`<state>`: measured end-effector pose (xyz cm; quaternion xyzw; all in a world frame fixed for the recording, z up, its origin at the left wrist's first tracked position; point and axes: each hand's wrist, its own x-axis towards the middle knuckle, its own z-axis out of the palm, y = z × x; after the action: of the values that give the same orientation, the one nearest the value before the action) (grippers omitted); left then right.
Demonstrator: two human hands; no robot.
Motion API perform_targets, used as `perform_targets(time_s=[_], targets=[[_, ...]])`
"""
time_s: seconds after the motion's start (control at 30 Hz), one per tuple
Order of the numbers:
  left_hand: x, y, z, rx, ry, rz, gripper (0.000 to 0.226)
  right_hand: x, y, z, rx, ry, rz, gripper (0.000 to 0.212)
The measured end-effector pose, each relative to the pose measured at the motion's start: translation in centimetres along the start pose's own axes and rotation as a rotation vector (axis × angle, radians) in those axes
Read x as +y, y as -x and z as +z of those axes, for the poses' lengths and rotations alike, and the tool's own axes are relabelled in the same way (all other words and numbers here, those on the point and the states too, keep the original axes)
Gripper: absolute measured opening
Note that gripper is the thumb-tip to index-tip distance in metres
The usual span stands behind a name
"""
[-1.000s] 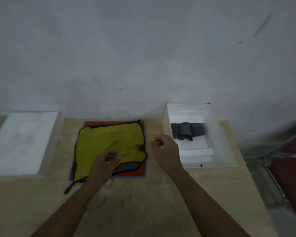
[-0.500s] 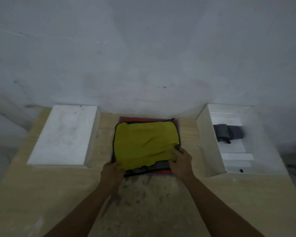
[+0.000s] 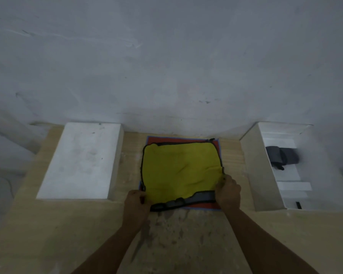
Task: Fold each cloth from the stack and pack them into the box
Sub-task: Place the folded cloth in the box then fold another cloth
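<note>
Pinching cloth [image 3: 178, 171] near corners: our left hand [image 3: 136, 202], right hand [image 3: 228, 192], fingers [image 3: 223, 179] curled on its edge. We should lift evenly, top layer only, fold forward, edges matched.

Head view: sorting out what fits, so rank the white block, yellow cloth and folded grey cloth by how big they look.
Largest: white block and yellow cloth, about alike, too close to rank.
Smallest: folded grey cloth, in the box.

Bare workroom: plaster wall [image 3: 166, 56], worn wooden table [image 3: 67, 234]
</note>
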<state>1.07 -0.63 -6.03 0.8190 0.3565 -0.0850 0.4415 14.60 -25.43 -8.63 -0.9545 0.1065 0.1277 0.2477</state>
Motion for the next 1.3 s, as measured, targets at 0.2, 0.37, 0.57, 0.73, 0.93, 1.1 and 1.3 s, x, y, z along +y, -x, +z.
perform_targets(time_s=[0.2,0.37,0.57,0.73,0.93,1.1,1.3], targets=[[0.2,-0.9,-1.3,-0.085,0.269,-0.097,0.018,0.0,-0.3,-0.5,0.083,0.088,-0.027,0.022],[0.6,-1.4,-2.3,-0.085,0.418,-0.105,0.018,-1.3,1.0,-2.5,0.097,-0.248,0.017,0.010],[0.3,0.0,-3.2,-0.122,0.610,-0.055,0.006,-0.1,3.8,-5.4,0.086,-0.469,-0.060,0.011],[-1.7,3.9,-3.5,-0.159,0.647,-0.021,0.011,2.9,8.2,-7.3,-0.094,-0.631,-0.004,0.028],[-6.3,9.9,-3.5,-0.323,0.503,-0.055,0.017,8.7,13.4,-7.5,-0.286,-0.624,0.134,0.032],[-8.4,14.0,-3.7,-0.436,0.247,-0.041,0.034,12.4,17.4,-7.6,-0.575,-0.389,0.000,0.012],[-10.7,14.5,-3.9,-0.506,-0.087,0.072,0.033,15.2,19.0,-7.3,-0.755,-0.136,-0.097,0.024]])
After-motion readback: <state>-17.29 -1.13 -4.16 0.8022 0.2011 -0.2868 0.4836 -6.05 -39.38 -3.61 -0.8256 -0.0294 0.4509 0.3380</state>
